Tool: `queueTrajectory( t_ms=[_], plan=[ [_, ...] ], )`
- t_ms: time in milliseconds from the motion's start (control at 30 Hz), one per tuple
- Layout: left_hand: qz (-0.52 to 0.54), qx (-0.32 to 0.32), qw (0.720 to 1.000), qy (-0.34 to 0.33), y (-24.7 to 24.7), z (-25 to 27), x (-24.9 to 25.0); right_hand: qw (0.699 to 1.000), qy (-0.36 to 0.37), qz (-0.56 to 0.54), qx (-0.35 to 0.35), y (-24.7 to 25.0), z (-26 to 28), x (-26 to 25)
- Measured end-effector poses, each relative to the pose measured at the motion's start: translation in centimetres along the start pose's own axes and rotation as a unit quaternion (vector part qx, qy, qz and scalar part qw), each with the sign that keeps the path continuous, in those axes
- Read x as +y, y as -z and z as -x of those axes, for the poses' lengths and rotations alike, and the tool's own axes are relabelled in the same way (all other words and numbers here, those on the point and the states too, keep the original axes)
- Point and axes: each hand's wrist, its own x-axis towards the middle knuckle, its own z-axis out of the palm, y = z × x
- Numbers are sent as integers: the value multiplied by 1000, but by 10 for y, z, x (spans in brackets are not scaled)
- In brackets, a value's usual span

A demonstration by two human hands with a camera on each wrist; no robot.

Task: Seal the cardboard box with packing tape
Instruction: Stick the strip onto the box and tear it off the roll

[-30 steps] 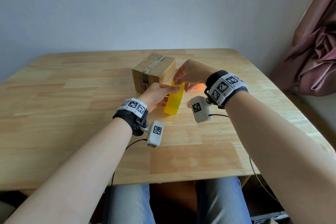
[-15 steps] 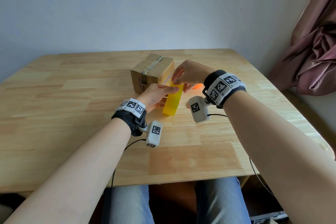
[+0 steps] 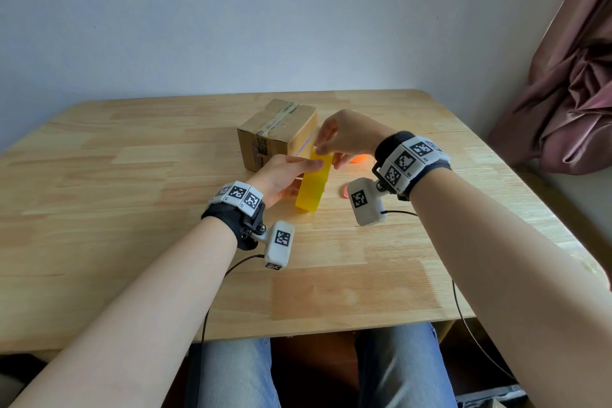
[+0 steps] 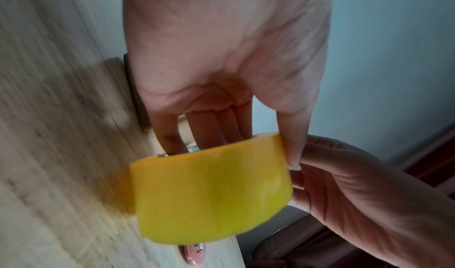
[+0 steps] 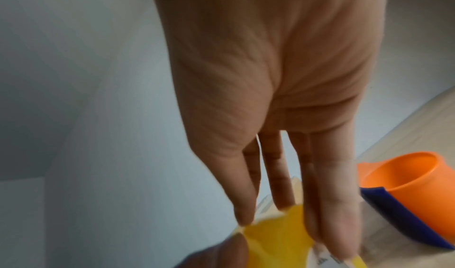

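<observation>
Between both hands' fingers: yellow tape roll (image 3: 314, 183) upright on tabletop (image 3: 132, 209), unchanged; left hand (image 3: 281, 175) grips roll, right hand (image 3: 344, 139) pinches top edge, still seeking tape end; cardboard box (image 3: 278, 132) just beyond, new strip not started.

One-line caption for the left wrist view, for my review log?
Left hand grips a yellow tape roll standing on edge on the wooden table while the right hand picks at its top.

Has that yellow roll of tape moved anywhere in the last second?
No. The yellow tape roll stands on edge at the same spot beside the cardboard box, with both hands on it as before.
</observation>
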Motion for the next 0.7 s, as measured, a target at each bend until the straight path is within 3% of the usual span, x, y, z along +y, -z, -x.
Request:
queueTrajectory(
  t_ms=[167,700],
  plan=[
    [-3,8,1000,2,-1,2,3,998,25,16,46,-3,3,-1],
    [-13,-9,1000,-2,-1,0,6,997,11,76,20,5,-4,-8]
  ],
)
